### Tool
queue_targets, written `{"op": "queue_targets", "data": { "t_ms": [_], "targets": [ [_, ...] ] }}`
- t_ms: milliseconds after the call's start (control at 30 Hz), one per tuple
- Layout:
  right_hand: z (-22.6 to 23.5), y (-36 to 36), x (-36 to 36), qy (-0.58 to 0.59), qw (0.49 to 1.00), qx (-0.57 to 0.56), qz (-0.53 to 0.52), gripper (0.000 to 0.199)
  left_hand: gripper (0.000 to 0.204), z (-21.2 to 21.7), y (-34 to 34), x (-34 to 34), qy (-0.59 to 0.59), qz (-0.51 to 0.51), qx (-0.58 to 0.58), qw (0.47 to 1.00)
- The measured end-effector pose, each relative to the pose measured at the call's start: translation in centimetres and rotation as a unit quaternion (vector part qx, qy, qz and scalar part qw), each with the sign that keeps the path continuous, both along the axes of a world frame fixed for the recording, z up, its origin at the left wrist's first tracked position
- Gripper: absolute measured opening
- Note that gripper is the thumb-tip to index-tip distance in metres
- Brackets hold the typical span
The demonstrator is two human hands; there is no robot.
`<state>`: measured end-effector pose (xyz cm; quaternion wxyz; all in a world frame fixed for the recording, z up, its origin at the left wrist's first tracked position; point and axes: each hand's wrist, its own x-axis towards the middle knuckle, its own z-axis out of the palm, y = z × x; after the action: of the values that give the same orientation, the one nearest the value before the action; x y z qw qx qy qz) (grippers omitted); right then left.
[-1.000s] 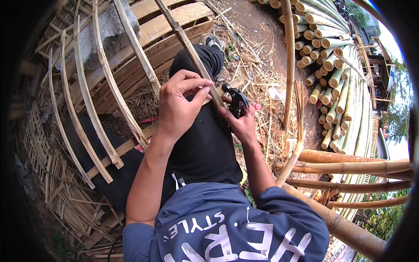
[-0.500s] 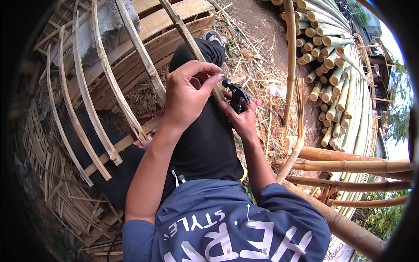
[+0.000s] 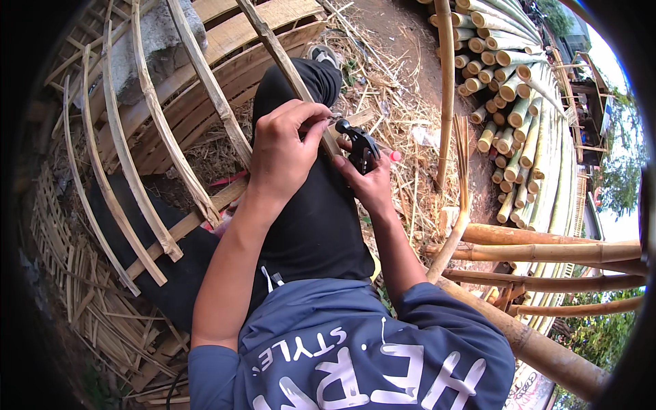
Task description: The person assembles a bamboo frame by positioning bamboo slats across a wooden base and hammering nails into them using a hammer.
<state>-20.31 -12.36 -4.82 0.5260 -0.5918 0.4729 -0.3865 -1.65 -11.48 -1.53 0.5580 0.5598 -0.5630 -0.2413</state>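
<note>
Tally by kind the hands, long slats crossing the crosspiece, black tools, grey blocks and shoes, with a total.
Hands (left, right): 2
Long slats crossing the crosspiece: 6
Black tool: 1
Grey block: 1
Shoe: 1
Total: 11

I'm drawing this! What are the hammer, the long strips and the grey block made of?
Hammer: probably metal, with shiny black parts. Strips: wood or split bamboo, rough, with tan grain. Block: maybe stone or concrete, pale, uneven and dull.
</note>
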Motion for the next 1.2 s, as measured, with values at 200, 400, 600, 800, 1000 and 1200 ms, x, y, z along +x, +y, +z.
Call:
{"op": "queue_targets", "data": {
  "t_ms": [200, 400, 600, 800, 1000, 1200],
  "targets": [
    [0.02, -0.08, 0.06, 0.002, 1.0, -0.006, 0.002, 0.043, 0.01, -0.24, -0.05, -0.05, 0.001, -0.007, -0.005, 1.0],
    [-0.12, -0.05, 0.09, -0.002, 1.0, -0.014, 0.001, 0.044, 0.011, -0.2, -0.07, -0.1, -0.023, -0.008, -0.035, 0.999],
    [-0.16, 0.02, 0.13, -0.01, 1.0, -0.008, -0.006, 0.044, 0.016, -0.27, -0.12, -0.28, -0.059, -0.013, -0.076, 0.995],
    [0.12, -0.01, -0.24, 0.009, 0.999, 0.05, 0.016, 0.056, 0.017, -0.41, -0.01, -0.32, -0.035, -0.026, -0.057, 0.997],
    [-0.05, -0.02, -0.25, 0.009, 0.999, 0.044, 0.016, 0.057, 0.023, -0.38, 0.16, -0.26, -0.033, -0.032, -0.03, 0.999],
    [0.02, 0.08, -0.1, -0.004, 0.999, 0.052, 0.013, 0.057, 0.027, -0.43, 0.13, -0.02, -0.079, -0.016, -0.047, 0.996]
  ]
}}
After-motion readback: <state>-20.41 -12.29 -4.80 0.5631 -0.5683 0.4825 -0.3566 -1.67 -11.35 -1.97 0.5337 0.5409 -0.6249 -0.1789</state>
